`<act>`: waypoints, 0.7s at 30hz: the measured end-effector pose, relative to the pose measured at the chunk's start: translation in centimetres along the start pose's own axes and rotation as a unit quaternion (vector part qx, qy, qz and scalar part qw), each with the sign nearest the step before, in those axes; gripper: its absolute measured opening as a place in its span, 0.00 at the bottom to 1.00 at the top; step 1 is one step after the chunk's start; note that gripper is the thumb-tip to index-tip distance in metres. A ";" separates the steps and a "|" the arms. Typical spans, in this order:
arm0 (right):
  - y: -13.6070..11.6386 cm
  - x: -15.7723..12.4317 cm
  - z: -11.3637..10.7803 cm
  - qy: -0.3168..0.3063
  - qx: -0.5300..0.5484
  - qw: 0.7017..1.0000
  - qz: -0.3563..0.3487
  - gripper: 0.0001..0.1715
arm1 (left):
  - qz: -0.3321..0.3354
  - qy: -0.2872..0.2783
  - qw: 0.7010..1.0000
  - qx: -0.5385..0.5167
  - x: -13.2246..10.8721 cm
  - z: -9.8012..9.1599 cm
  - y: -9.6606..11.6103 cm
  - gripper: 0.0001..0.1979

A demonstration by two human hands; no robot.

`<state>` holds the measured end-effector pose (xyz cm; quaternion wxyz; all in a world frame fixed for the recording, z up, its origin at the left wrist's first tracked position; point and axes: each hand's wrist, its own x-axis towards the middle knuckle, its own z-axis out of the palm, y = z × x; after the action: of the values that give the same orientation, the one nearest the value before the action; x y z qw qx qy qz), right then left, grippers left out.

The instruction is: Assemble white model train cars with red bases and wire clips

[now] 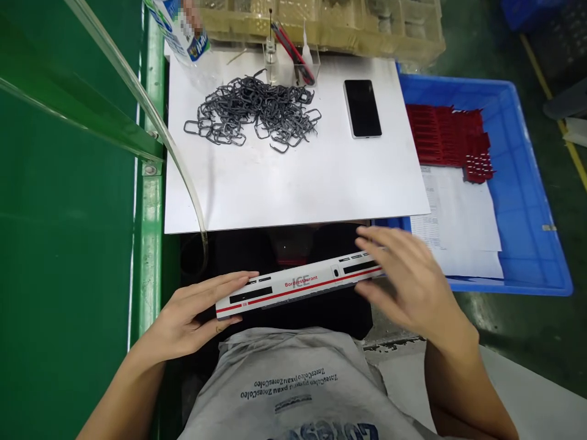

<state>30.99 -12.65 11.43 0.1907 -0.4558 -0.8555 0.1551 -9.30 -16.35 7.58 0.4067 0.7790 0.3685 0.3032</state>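
A white model train car (298, 282) with a red stripe, dark windows and the lettering "ICE" and "Bordrestaurant" lies at a slant above my lap, its right end higher. My left hand (197, 315) grips its left end, fingers along the upper edge and thumb under the lower edge. Around the right end is my right hand (403, 281), slightly blurred, with fingers above and thumb below; it covers the tip of the car. Beyond the car, a tangled pile of dark grey wire-like loops (261, 110) rests on the white board (293, 183).
A phone (362, 108), a clear holder with a red cutter (293, 52) and a plastic bottle (183, 36) stand on the board. Behind is a yellowish compartment tray (330, 30). At right, a blue bin (527, 183) holds dark red parts (444, 137) and papers. A clear tube (169, 134) hangs at left.
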 end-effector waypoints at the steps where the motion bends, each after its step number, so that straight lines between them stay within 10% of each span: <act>1: -0.7 0.5 0.2 -0.039 -0.028 0.997 -0.054 0.38 | 0.000 -0.003 1.000 -0.005 0.0 0.1 0.1 0.34; 5: -1.9 1.7 1.9 -0.133 -0.127 0.970 -0.157 0.38 | -0.009 -0.006 1.000 -0.012 -0.1 0.6 0.2 0.35; 21: -1.8 1.1 4.2 -0.078 -0.079 0.979 -0.170 0.35 | -0.038 0.103 0.988 -0.105 -2.0 0.7 -0.1 0.33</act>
<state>27.13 -13.12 8.70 0.1102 -0.3037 -0.9424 0.0869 -9.83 -18.28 6.82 0.4573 0.6820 0.4036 0.4035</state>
